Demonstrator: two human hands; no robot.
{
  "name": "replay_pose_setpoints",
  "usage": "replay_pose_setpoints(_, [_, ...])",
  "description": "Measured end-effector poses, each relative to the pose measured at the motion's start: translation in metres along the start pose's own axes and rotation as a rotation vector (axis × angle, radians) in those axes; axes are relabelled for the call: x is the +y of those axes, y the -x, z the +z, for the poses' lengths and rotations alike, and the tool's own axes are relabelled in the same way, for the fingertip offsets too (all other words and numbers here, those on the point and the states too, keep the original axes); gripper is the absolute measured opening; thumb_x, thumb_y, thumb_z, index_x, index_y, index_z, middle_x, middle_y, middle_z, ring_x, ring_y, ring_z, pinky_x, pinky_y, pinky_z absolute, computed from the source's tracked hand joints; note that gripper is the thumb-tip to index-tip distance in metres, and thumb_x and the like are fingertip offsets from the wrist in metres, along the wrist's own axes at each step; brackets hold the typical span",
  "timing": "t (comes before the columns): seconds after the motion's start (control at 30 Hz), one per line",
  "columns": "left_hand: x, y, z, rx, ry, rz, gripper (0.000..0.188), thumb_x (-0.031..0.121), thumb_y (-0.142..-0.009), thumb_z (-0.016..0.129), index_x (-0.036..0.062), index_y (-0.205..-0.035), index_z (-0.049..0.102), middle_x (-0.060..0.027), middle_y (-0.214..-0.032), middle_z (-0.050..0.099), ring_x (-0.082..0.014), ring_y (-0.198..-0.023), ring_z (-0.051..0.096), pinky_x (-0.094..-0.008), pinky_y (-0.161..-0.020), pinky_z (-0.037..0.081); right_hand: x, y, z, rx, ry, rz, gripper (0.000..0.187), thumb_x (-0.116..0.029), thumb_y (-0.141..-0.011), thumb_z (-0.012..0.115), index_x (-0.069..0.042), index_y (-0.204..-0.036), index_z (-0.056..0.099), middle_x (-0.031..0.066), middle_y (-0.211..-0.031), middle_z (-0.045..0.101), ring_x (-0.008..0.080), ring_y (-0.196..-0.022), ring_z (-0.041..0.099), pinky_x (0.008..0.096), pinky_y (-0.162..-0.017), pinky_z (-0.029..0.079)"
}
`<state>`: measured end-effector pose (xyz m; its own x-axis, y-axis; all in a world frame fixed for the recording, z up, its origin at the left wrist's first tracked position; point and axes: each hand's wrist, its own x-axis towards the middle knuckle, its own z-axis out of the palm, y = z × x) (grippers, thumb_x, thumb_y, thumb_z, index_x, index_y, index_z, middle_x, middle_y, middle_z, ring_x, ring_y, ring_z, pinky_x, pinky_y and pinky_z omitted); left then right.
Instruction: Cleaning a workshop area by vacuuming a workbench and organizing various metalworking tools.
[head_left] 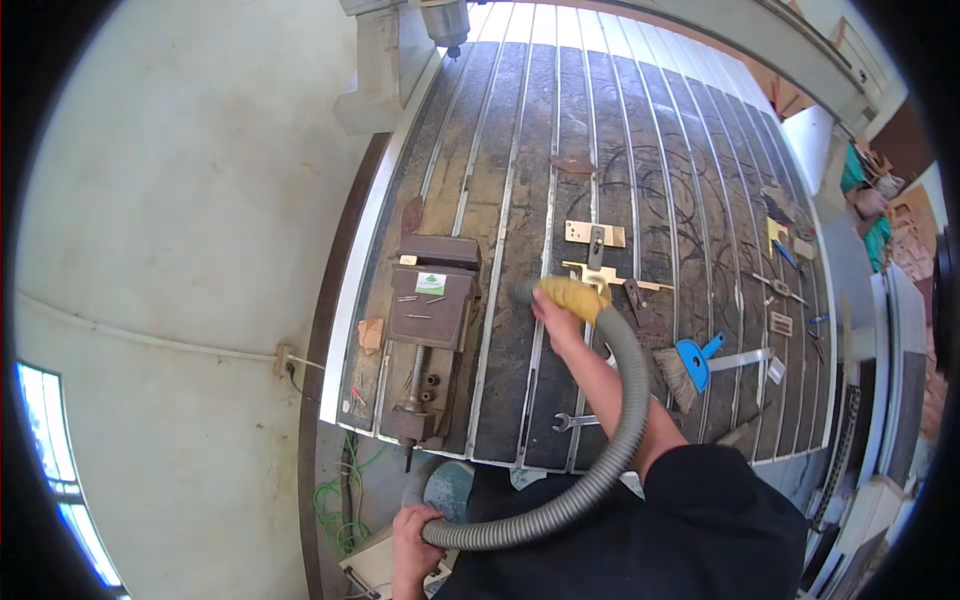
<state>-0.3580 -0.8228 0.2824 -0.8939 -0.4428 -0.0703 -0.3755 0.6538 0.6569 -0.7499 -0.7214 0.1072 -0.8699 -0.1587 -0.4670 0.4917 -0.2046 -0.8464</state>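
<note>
Over the slotted tabletop (505, 372), the right hand (557, 321) grips a grey hose (520, 531), as does the left hand (410, 541) at six o'clock (aiming it, seemingly; advancing needs slack).

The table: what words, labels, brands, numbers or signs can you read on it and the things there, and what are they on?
No words, brands, numbers or signs can be read.
Green-and-white sticker on the vise: its print is too small and blurred to read.
Hose: no lettering shows.
Blue brush: no lettering shows.
</note>
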Motion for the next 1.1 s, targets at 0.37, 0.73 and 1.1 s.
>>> replay_pose_setpoints(0.37, [0.085, 0.037, 0.063, 0.132, -0.038, -0.240, 0.033, 0.004, -0.053, 0.072, 0.0089, -0.083, 0.061, -0.0091, -0.085, 0.059, -0.0291, -0.086, 0.056, -0.0377, -0.079, 0.044, -0.044, -0.064, 0.011, 0.101, 0.214, -0.096, 0.030, -0.026, -0.081, 0.066, -0.006, -0.102, 0.058, 0.0036, -0.093, 0.059, 0.0137, -0.081, 0.057, 0.0269, -0.072, 0.047])
replay_pose_setpoints(0.73, [0.090, 0.046, 0.065, 0.131, 0.056, -0.239, 0.031, 0.005, -0.055, 0.073, 0.0074, -0.083, 0.060, -0.0098, -0.086, 0.060, -0.0287, -0.089, 0.057, -0.0386, -0.085, 0.043, 0.029, 0.085, -0.066, -0.399, 0.074, 0.448, 0.028, -0.019, -0.078, 0.068, -0.006, -0.101, 0.058, 0.0041, -0.088, 0.060, 0.0154, -0.075, 0.061, 0.0294, -0.069, 0.053])
replay_pose_setpoints(1.1, [0.091, 0.088, 0.066, 0.235, -0.041, -0.268, 0.031, 0.003, -0.054, 0.072, 0.0061, -0.082, 0.058, -0.0121, -0.086, 0.058, -0.0313, -0.085, 0.057, -0.0389, -0.078, 0.045, 0.019, 0.015, 0.034, -0.147, -0.174, 0.159, 0.025, -0.017, -0.080, 0.068, -0.008, -0.101, 0.056, 0.0012, -0.094, 0.059, 0.0129, -0.084, 0.058, 0.0291, -0.067, 0.050])
